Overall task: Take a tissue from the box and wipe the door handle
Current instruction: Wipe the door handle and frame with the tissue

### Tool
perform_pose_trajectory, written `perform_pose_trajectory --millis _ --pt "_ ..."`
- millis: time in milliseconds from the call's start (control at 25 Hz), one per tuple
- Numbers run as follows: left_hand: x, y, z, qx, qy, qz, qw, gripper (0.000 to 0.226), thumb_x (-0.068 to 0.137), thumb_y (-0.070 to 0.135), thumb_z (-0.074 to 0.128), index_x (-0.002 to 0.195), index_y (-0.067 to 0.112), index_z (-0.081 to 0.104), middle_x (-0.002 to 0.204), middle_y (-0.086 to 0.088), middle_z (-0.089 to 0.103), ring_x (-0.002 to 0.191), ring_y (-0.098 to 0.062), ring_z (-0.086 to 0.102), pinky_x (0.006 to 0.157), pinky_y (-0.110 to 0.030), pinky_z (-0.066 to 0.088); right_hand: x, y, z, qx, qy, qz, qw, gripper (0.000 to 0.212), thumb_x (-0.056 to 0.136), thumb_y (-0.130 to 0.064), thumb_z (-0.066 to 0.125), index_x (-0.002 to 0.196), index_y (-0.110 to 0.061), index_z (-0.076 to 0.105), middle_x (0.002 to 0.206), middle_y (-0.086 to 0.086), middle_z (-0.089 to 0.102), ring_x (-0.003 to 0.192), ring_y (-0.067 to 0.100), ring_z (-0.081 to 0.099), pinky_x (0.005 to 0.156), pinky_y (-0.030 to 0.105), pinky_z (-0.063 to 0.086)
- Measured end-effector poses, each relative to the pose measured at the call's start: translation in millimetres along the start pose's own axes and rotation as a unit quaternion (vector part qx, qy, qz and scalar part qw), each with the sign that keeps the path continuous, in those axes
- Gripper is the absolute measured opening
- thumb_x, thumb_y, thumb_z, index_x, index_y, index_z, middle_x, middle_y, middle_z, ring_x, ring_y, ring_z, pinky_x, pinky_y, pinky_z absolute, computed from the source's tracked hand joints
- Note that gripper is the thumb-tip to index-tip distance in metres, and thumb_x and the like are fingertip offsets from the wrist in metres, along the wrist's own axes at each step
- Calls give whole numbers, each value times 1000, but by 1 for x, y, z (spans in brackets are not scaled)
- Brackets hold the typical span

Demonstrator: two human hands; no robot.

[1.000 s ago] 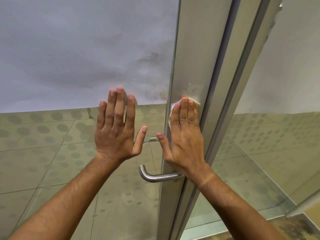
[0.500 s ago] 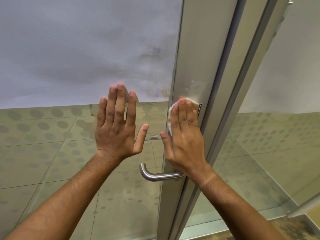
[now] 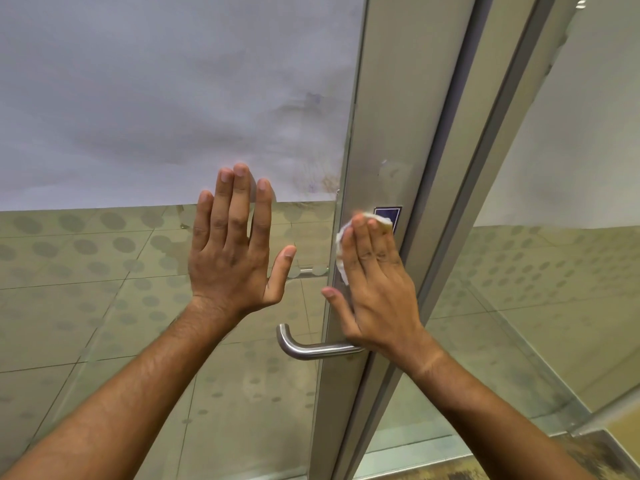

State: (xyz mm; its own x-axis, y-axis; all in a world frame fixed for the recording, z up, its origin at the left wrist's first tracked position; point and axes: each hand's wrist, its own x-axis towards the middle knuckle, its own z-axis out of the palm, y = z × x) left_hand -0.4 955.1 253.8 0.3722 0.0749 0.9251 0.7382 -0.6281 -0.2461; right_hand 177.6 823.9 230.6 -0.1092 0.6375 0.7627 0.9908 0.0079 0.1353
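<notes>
A white tissue point(image 3: 341, 249) lies flat under my right hand point(image 3: 375, 282), pressed against the metal door frame point(image 3: 398, 116) above the handle. Only its edges show around my fingers. The steel lever door handle point(image 3: 304, 346) juts out to the left just below my right wrist, untouched. My left hand point(image 3: 230, 251) rests flat on the glass pane point(image 3: 104, 306) with fingers spread, holding nothing. A small dark blue sticker point(image 3: 389, 213) peeks out above my right fingertips. The tissue box is out of sight.
The upper glass is frosted white point(image 3: 156, 98); the lower part is clear with a dotted film. A second glass panel point(image 3: 554, 271) stands to the right of the frame. Tiled floor shows through the glass.
My right hand with the tissue has slid down the frame a little, uncovering the blue sticker. My left hand stays on the glass.
</notes>
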Motion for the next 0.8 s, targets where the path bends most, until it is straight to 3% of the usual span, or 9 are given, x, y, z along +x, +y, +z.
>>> perform_pose_trajectory --millis 240,400,600,800 --pt "0 1 2 -3 9 0 1000 86 94 50 42 158 3 10 160 -25 10 155 -31 -3 126 -47 3 31 -2 0 38 71 56 995 80 99 -47 38 151 1 0 160 19 -5 150 38 -1 122 53 6" --pt "0 1 2 -5 8 -1 1000 88 93 50 43 159 3 9 160 -24 9 155 -31 -5 126 -47 3 -1 14 -5 -19 -11 -25 999 80 98 -48 40 150 1 4 159 22 -1 150 33 0 123 46 4" --pt "0 1 2 -5 9 -3 1000 87 93 50 42 159 3 10 159 -25 10 155 -30 -5 126 -47 3 9 18 -7 5 1 10 1000 77 99 -48 32 152 2 4 161 21 -2 150 37 2 123 49 5" --pt "0 1 4 -7 13 -4 1000 87 92 50 41 159 4 8 159 -24 11 155 -30 -5 125 -47 4 -23 30 -7 -72 -104 -111 986 81 98 -56 29 154 -1 6 162 21 0 151 33 3 123 46 6"
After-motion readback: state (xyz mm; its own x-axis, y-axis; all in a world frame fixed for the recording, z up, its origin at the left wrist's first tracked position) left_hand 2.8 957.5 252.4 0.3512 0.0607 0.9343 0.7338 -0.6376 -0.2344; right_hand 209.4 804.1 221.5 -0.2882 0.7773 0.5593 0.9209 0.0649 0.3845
